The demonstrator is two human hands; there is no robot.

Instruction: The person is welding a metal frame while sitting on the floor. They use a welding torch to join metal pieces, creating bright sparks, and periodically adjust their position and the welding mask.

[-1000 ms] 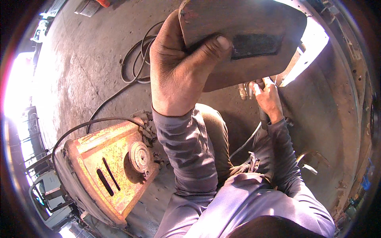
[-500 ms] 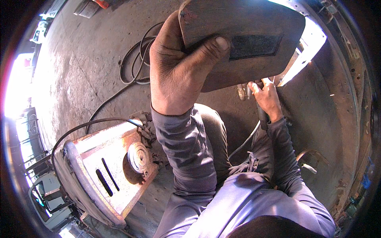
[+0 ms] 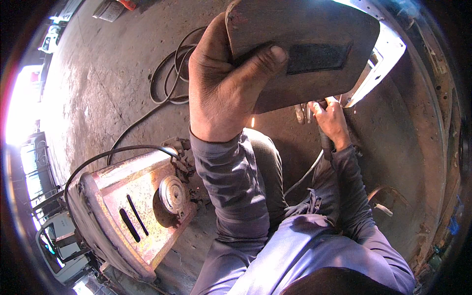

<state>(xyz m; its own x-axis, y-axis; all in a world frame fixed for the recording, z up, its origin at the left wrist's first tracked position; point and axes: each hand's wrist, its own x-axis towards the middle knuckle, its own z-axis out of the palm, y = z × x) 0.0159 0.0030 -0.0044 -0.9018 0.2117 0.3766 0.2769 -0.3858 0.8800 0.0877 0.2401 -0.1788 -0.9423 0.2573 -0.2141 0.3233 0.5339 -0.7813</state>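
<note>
Upright in front of me, a dark brown welding shield (image 3: pixel 317 83) with a rectangular dark window is gripped by my left hand (image 3: pixel 221 98), thumb across its face and fingers hidden behind. Below the shield's right part, my right hand (image 3: pixel 330 123) is closed around a dark ribbed tool handle (image 3: pixel 325 142) with a cable running down from it; what the tool's tip touches is hidden. A pale bright metal panel (image 3: pixel 381 64) stands just beyond that hand. Small orange sparks glow under the shield.
A rusty yellow machine (image 3: pixel 110 187) with a round disc (image 3: pixel 172 194) stands at my left, a black cable (image 3: pixel 113 147) arching over it. Coiled cable (image 3: pixel 157 83) lies on the concrete floor. A curved metal structure (image 3: pixel 437 128) runs along the right; a bucket (image 3: pixel 107 11) is at the back.
The shield and my left hand have shifted very slightly right. Small sparks show below the shield. My right hand stays in about the same place.
</note>
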